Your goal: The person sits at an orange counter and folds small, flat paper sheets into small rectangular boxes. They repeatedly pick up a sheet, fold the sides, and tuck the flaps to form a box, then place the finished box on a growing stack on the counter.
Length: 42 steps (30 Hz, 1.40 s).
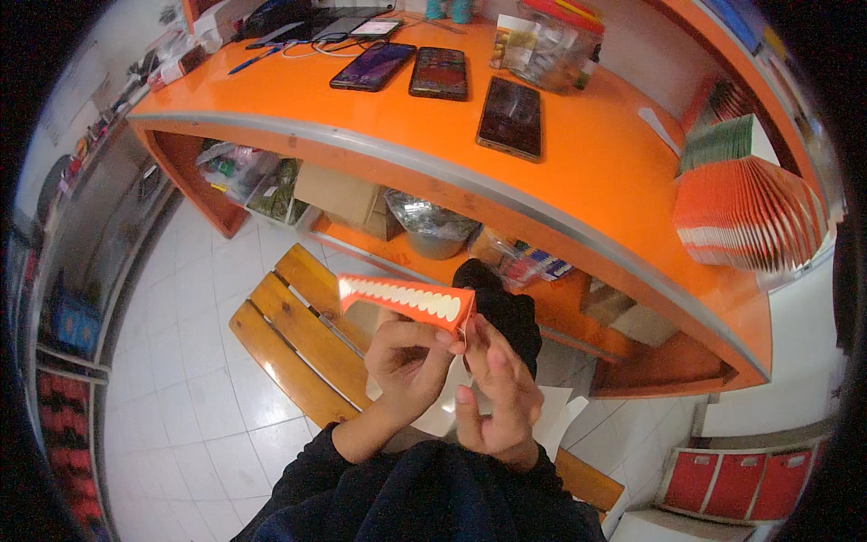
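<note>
In my left hand (405,366), thumb and fingers pinch the right end of a folded orange-red paper piece (411,303). It is long and narrow, with a row of cream scalloped shapes along its side, and it points away to the left. My right hand (498,393) is up against the same end, its fingertips touching the edge. The right thumb stands apart from the fingers, so this hand looks open. White and cream paper (560,411) lies below my hands, partly hidden by them.
An orange counter (614,172) curves ahead, bearing three phones (510,117), a jar with a red lid (555,45) and a fanned stack of green and orange folded papers (750,203). Under it, a shelf holds bags and boxes (339,194). A slatted wooden bench (302,325) stands below.
</note>
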{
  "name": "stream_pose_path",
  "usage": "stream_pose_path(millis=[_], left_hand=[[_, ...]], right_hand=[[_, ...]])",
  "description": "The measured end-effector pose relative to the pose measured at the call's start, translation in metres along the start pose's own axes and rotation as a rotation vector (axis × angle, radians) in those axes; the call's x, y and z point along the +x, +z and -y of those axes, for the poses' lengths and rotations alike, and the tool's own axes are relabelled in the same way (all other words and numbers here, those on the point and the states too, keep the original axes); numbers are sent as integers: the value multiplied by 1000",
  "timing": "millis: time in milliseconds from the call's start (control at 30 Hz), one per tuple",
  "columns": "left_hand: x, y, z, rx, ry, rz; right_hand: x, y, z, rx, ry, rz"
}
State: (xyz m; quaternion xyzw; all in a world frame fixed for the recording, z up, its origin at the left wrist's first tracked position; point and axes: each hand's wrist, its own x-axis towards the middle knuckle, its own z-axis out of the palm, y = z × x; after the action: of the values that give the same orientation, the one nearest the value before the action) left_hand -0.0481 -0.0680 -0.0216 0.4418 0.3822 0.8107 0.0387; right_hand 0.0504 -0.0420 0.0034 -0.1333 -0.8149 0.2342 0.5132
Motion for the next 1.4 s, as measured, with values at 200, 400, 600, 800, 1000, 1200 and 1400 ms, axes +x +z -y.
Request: stream_pose_path(millis=[200, 400, 600, 800, 1000, 1200, 1400], left_hand=[[-5, 2, -1, -166, -80, 147], [-15, 15, -8, -164, -180, 284], [-19, 12, -16, -41, -227, 387], [23, -10, -23, 258, 101, 301], [15, -14, -3, -141, -572, 267], [4, 7, -5, -234, -401, 176], [4, 15, -7, -365, -442, 244]], right_hand=[[-12, 6, -22, 122, 99, -247], [4, 5, -30, 377, 148, -338], [-9, 2, -38, 203, 196, -329], [-7, -13, -39, 460, 412, -508], [-2, -8, -20, 552, 272, -478], [-10, -31, -17, 329, 366, -257], [-1, -51, -5, -17, 191, -171]])
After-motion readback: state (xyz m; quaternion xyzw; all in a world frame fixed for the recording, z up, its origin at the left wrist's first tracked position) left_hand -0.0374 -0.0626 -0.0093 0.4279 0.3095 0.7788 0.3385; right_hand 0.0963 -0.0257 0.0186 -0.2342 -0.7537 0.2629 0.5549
